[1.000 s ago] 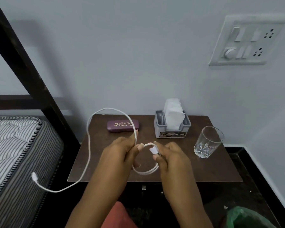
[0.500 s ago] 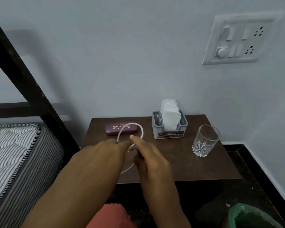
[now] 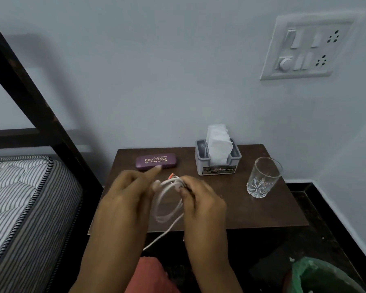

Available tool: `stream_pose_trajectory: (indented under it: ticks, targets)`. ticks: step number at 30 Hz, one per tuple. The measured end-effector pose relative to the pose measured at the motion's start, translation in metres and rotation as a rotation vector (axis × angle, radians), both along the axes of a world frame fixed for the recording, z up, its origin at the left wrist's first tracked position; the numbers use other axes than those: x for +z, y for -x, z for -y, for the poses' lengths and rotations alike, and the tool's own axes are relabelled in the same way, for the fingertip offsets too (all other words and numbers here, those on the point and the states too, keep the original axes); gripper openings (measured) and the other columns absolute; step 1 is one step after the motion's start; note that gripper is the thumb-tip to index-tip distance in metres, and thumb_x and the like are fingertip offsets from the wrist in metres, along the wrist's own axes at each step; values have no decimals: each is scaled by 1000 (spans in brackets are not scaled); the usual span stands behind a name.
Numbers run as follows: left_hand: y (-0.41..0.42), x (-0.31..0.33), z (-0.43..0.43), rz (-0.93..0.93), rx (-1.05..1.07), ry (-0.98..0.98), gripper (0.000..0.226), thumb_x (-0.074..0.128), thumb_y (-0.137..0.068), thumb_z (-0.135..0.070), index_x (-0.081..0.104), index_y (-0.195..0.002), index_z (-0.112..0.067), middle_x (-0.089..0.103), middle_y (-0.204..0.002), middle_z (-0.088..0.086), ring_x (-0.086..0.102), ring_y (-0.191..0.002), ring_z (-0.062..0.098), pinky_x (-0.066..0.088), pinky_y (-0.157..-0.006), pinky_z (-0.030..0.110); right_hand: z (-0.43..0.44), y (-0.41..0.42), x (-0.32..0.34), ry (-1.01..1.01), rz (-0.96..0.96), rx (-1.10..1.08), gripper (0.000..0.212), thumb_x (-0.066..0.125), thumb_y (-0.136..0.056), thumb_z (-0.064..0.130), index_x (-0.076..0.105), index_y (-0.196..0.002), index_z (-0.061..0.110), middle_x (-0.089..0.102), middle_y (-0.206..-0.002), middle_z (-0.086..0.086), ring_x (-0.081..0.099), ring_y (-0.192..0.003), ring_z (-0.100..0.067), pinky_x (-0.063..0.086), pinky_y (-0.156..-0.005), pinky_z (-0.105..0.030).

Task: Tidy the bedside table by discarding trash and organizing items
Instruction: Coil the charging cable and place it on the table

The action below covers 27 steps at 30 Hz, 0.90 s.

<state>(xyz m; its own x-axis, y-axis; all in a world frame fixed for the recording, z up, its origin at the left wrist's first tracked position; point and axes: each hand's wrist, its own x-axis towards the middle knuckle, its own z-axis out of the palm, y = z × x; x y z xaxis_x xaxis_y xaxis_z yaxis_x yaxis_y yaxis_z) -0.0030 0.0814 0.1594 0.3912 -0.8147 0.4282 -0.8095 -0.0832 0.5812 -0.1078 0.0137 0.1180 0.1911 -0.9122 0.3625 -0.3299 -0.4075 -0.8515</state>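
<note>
Dim, bluish indoor light; motion-blurred hands, wide-angle bending at edges.

A white cable (image 3: 167, 200) was observed wound into loops above the front of the worktop (image 3: 262, 212). The coil was gripped at its top by the curled fingers of the right hand (image 3: 201, 199). The left hand (image 3: 125, 197) was held against the coil's left side with the index finger extended; its hold was blurred and could not be determined. One loose end was seen hanging below the worktop's front edge. A purple spectacle case (image 3: 155, 162), a tissue holder (image 3: 218, 166) and an upright glass (image 3: 262, 178) were noted on the worktop behind and to the right of the hands.
</note>
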Motion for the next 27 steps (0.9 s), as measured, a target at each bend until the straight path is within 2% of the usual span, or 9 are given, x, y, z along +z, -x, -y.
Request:
stream_pose_trajectory:
  ticks: [2, 4, 7, 9, 11, 15, 21, 23, 27]
  targets:
    - [10, -5, -10, -343, 137, 67, 21, 52, -91, -40, 71, -84, -36, 65, -79, -8, 62, -69, -1, 43, -58, 5, 0, 2, 2, -203, 226, -39, 14, 65, -85, 15, 72, -92, 25, 72, -85, 12, 66, -82, -2, 47, -73, -12]
    - [27, -13, -12, -882, 232, -102, 34, 51, -91, -36, 74, -70, -23, 68, -60, 6, 62, -47, 10, 47, -43, 17, 2, 3, 9, -436, 520, -55, 15, 68, -82, 10, 74, -91, 20, 75, -80, 5, 70, -79, -7, 54, -73, -22]
    - [44, -37, -3, -1586, 167, -308, 40, 40, -91, -39, 69, -92, -13, 75, -75, 10, 71, -62, 17, 56, -51, 26, 3, 7, 18, -716, 832, 18, 11, 67, -80, 4, 71, -90, 7, 73, -76, -10, 71, -69, -13, 55, -60, -20]
    - [38, -42, 5, -1850, 118, -70, 42, 34, -95, -38, 64, -101, -9, 75, -93, 9, 72, -75, 17, 60, -59, 26, 1, 8, 19, -817, 877, 59, 11, 68, -79, 3, 70, -90, 3, 71, -74, -13, 69, -65, -12, 53, -56, -18]
    - [24, -38, 10, -1939, 121, 234, 37, 36, -97, -29, 61, -102, -2, 73, -100, 10, 73, -77, 16, 60, -64, 26, -1, 8, 14, -854, 850, 59, 8, 68, -79, 2, 70, -87, 4, 71, -71, -11, 69, -64, -14, 54, -55, -19]
    - [-4, -24, 12, -1701, 154, 436, 23, 41, -96, -14, 60, -107, -6, 67, -94, 4, 71, -72, 7, 58, -59, 22, 3, 13, 8, -744, 612, 80, 8, 68, -80, 2, 72, -82, 9, 72, -69, -9, 70, -65, -16, 55, -56, -22]
    - [-11, 4, 6, -850, -23, -141, 35, 44, -84, -44, 67, -107, -33, 74, -95, -11, 70, -86, 7, 59, -65, 26, 3, 9, -7, -457, 84, 89, 12, 68, -80, 13, 73, -80, 24, 70, -65, 2, 65, -59, -6, 57, -64, -32]
    - [-10, 8, 7, -649, -57, -261, 34, 46, -83, -49, 69, -104, -37, 75, -91, -13, 69, -85, 4, 58, -77, 32, 1, 7, -8, -369, 43, 96, 15, 67, -81, 12, 73, -82, 25, 70, -70, 7, 65, -64, -2, 54, -63, -24]
    - [-9, 10, 8, -464, -49, -354, 24, 44, -90, -43, 67, -95, -50, 72, -77, -16, 66, -70, -2, 55, -75, 26, 0, 2, -9, -169, -18, 85, 21, 67, -80, 8, 72, -87, 27, 62, -81, 9, 62, -71, -7, 52, -66, -24]
